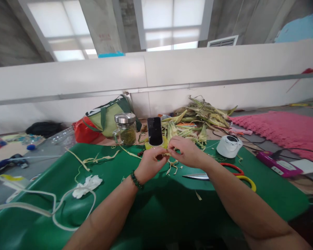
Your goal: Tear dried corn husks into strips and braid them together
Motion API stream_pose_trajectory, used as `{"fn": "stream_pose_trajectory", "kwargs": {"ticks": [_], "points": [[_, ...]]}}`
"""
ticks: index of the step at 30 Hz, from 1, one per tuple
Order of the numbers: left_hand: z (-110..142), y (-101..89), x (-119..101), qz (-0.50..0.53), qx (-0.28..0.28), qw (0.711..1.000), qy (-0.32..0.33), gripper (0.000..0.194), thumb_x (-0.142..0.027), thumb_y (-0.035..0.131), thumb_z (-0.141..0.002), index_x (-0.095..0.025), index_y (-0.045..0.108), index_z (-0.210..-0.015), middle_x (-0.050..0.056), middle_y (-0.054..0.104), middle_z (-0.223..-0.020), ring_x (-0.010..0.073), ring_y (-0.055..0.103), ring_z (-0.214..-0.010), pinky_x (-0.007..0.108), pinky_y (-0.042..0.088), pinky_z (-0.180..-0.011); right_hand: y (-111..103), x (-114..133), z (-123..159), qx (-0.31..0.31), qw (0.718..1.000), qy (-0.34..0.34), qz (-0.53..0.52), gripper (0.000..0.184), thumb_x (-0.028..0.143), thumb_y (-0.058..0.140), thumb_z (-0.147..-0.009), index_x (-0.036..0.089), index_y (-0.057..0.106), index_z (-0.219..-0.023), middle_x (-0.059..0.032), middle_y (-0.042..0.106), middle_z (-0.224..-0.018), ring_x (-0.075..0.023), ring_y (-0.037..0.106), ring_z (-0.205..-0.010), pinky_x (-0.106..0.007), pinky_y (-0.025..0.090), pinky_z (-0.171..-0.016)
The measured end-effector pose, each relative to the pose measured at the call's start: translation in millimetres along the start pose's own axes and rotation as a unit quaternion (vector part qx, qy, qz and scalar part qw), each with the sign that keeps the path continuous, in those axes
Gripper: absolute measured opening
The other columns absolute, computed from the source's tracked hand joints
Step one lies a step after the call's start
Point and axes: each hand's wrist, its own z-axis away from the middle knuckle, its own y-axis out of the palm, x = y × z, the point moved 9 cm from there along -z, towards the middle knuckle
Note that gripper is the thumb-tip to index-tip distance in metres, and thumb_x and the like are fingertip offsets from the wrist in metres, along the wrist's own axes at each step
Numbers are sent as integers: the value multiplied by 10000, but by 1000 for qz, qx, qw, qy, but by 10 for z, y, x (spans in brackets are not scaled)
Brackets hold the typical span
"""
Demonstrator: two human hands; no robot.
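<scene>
Over the green mat [156, 205], my left hand [152, 161] and my right hand [184, 149] meet fingertip to fingertip. Both are closed in a pinch on a thin, pale corn husk strip [167, 153], mostly hidden by the fingers. Green beads circle my left wrist. Just beyond the hands, a dark-screened phone [154, 131] stands upright on a yellow base. Husk scraps [174, 167] lie below my fingers. Scissors [198, 176] with red and yellow handles rest partly under my right forearm.
A heap of corn husks [206, 113] lies behind my right hand. A lidded glass jar [126, 133] stands left of the phone. The white device [229, 146] and purple power strip [279, 165] are at right. Crumpled tissue [87, 186] and a looped white cord [54, 208] lie left.
</scene>
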Motion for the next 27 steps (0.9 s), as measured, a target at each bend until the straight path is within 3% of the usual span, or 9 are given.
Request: {"fn": "stream_pose_trajectory", "kwargs": {"ticks": [4,9,15,18,21,24,27], "points": [[8,45,-3,-29,23,999,10,132,-102,550,-705,-148,673,-707,43,656,-691,141,588,-625,236,460,-582,-33,-23,6,8,1000,8,0,169,191,440,-857,159,559,-742,-52,572,-744,-156,507,-706,-270,392,-644],[-5,-29,-16,-63,-3,998,10,156,-91,552,-711,-174,681,-740,29,667,-704,142,592,-658,229,439,-594,86,-82,15,87,992,52,-72,163,237,512,-863,174,632,-774,-13,631,-699,-126,545,-637,-231,380,-592],[-4,35,-34,-82,45,996,14,131,-115,571,-721,-175,678,-673,30,653,-655,147,575,-630,243,414,-592,217,-168,31,139,977,92,-134,135,200,537,-822,168,625,-725,17,597,-607,-102,522,-566,-197,353,-526],[5,50,41,-52,38,998,-12,105,-121,575,-699,-172,658,-662,23,640,-647,141,561,-619,240,415,-578,267,-165,36,153,980,79,-97,153,195,505,-823,166,580,-693,23,544,-600,-91,452,-543,-194,310,-501],[7,42,189,55,28,994,-87,26,-139,611,-656,-160,615,-672,7,621,-648,125,556,-606,229,428,-567,323,-176,40,152,983,81,-65,154,191,473,-828,168,523,-685,24,512,-612,-88,419,-544,-200,283,-504],[33,105,349,240,51,948,-203,286,-196,711,-597,-160,576,-847,4,634,-732,128,600,-630,240,467,-591,314,-214,21,113,987,91,-66,146,196,458,-830,172,492,-690,31,482,-600,-90,408,-540,-205,277,-511],[64,66,470,369,-2,884,-287,625,-276,759,-591,-205,476,-1144,36,638,-922,113,621,-619,235,481,-572,217,-234,-8,36,990,83,-104,161,233,425,-861,176,475,-719,39,450,-589,-91,387,-527,-206,286,-508]]}}
